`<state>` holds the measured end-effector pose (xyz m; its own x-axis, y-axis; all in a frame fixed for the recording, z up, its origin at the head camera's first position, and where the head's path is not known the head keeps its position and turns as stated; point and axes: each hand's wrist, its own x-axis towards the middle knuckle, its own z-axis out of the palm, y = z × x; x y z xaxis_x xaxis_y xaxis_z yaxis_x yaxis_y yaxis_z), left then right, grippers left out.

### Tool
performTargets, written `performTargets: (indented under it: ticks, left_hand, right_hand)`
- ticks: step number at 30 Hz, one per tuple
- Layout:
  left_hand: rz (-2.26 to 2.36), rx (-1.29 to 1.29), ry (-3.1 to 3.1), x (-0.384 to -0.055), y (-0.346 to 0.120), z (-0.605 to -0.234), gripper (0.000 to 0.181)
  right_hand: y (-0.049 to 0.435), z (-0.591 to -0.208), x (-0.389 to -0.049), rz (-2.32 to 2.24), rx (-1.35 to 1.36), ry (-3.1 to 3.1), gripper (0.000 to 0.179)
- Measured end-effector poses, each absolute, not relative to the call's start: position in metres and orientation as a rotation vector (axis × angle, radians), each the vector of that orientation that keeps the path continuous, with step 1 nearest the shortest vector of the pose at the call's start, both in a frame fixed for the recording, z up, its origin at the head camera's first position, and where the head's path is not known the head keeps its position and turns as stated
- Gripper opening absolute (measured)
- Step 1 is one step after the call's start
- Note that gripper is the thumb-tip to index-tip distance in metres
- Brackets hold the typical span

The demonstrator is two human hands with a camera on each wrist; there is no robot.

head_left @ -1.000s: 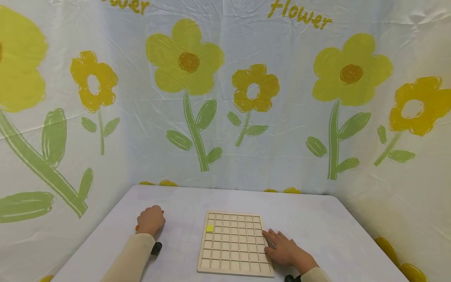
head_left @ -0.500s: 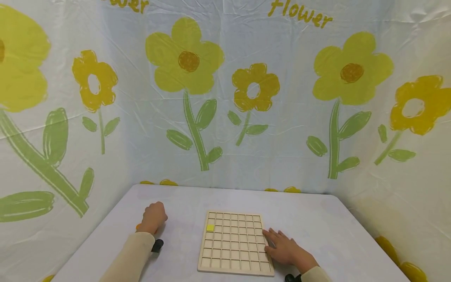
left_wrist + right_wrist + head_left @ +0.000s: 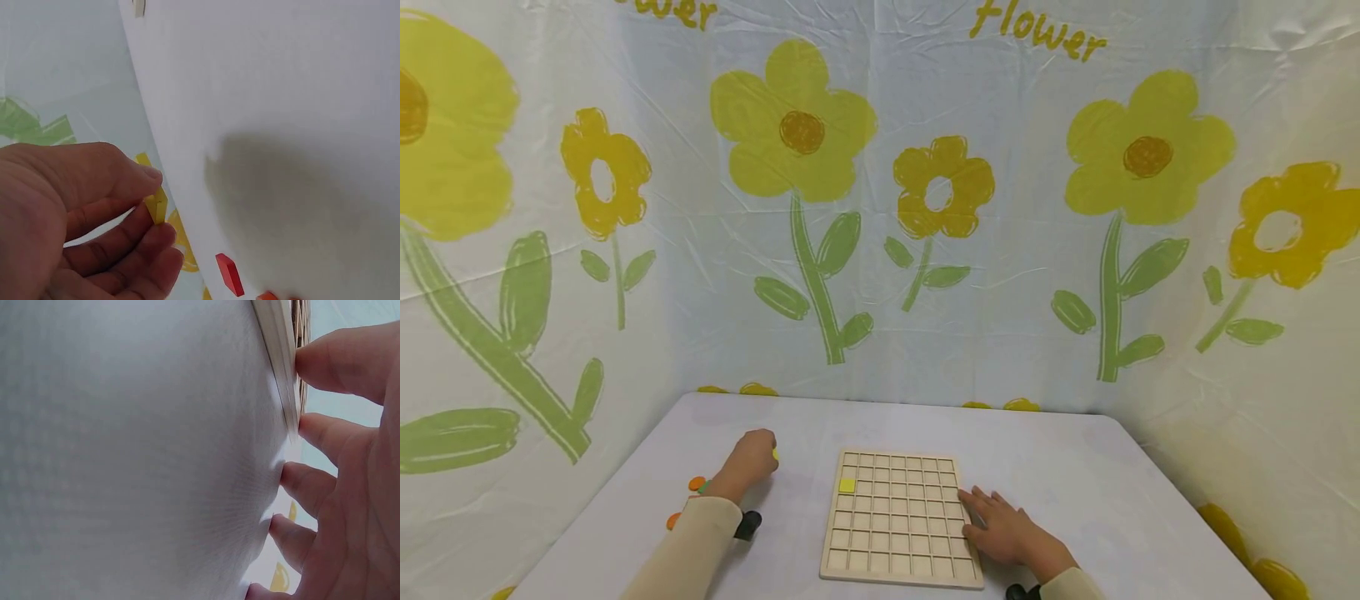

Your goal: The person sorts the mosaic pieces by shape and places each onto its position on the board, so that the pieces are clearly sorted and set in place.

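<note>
My left hand [image 3: 749, 463] pinches a small yellow tile [image 3: 159, 207] between thumb and fingers, raised above the table to the left of the board. Only a sliver of that tile shows in the head view. A pale wooden grid board [image 3: 899, 546] lies flat in front of me, with one yellow square tile [image 3: 847, 486] sitting in a cell near its left edge. At the board's right edge rests my right hand [image 3: 1006, 532], fingers spread; its thumb and index fingertip touch the rim in the right wrist view.
Orange pieces [image 3: 697, 483] and a green piece [image 3: 704, 488] lie on the white table [image 3: 1045, 454] by my left forearm, which hides part of that area. A red piece [image 3: 230, 275] shows in the left wrist view. A flower-print curtain [image 3: 1022, 333] encloses the table.
My left hand has lifted and moved right toward the board, bringing the yellow tile into sight and uncovering orange and green pieces. My right hand and the board have stayed still.
</note>
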<state>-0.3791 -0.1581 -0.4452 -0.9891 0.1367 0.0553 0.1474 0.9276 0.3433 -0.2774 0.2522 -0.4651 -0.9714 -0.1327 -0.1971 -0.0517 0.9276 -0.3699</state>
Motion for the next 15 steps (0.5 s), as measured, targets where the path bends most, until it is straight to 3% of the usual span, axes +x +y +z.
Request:
performTargets:
  ticks: [15]
  left_hand:
    - [-0.598,-0.344,-3.093,-0.371,-0.125,-0.444,0.022]
  right_hand:
    - [0.252,-0.464,-0.276,-0.537,-0.138,2.873,0.056]
